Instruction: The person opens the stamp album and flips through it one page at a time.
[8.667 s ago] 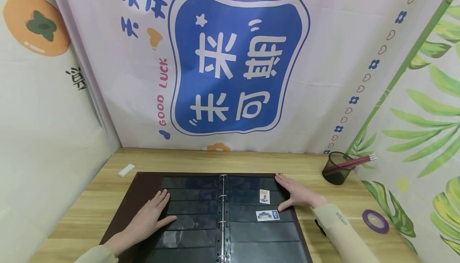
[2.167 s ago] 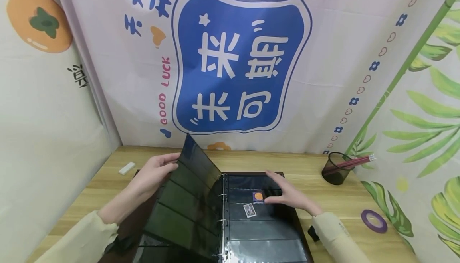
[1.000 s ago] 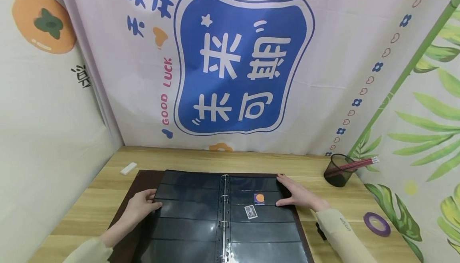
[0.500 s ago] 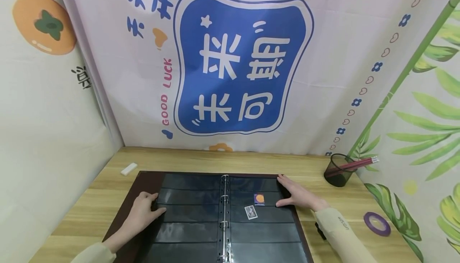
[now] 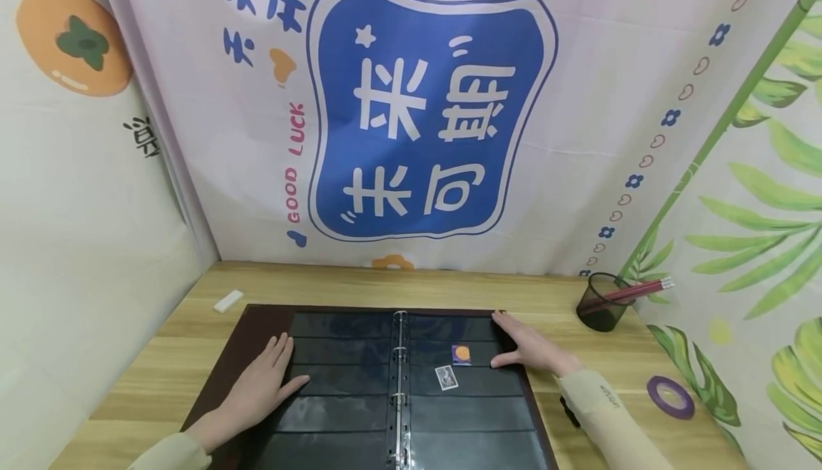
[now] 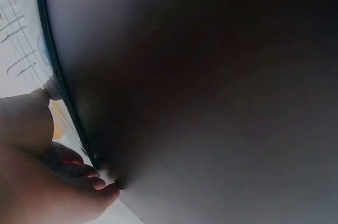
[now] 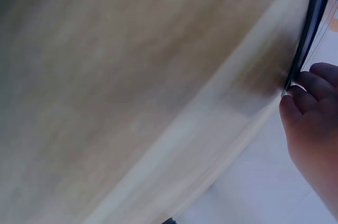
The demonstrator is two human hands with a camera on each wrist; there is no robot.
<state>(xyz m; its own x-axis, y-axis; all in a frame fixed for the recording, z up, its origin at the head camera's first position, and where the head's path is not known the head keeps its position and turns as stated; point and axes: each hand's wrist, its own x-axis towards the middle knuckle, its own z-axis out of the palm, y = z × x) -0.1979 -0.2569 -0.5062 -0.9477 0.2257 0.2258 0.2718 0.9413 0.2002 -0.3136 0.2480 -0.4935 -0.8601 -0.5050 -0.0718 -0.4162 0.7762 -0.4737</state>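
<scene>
A stamp album [image 5: 221, 377] with ring binding [image 5: 399, 384] lies spread on the table, its black pocket pages [image 5: 340, 413] flat. On the right page sit a purple stamp with an orange disc [image 5: 462, 354] and a grey, white-bordered stamp [image 5: 446, 377], the latter tilted. My left hand [image 5: 253, 388] rests with straight fingers across the left page's outer edge, thumb spread over the page. My right hand [image 5: 536, 349] rests on the right page's outer edge, fingers extended and thumb apart. In the right wrist view, the fingertips of the right hand [image 7: 314, 123] meet the dark album edge.
A black mesh cup [image 5: 600, 306] holding dark red pencils [image 5: 636, 290] stands at the back right. A roll of purple tape [image 5: 671, 397] lies right of the right forearm. A white eraser-like block [image 5: 227, 301] lies back left. Fabric hangings [image 5: 578, 135] enclose the table.
Since the oldest frame, a page has been turned leftward by my left hand, and different stamps show on the right. The left hand has let go of the page and flattened onto it.
</scene>
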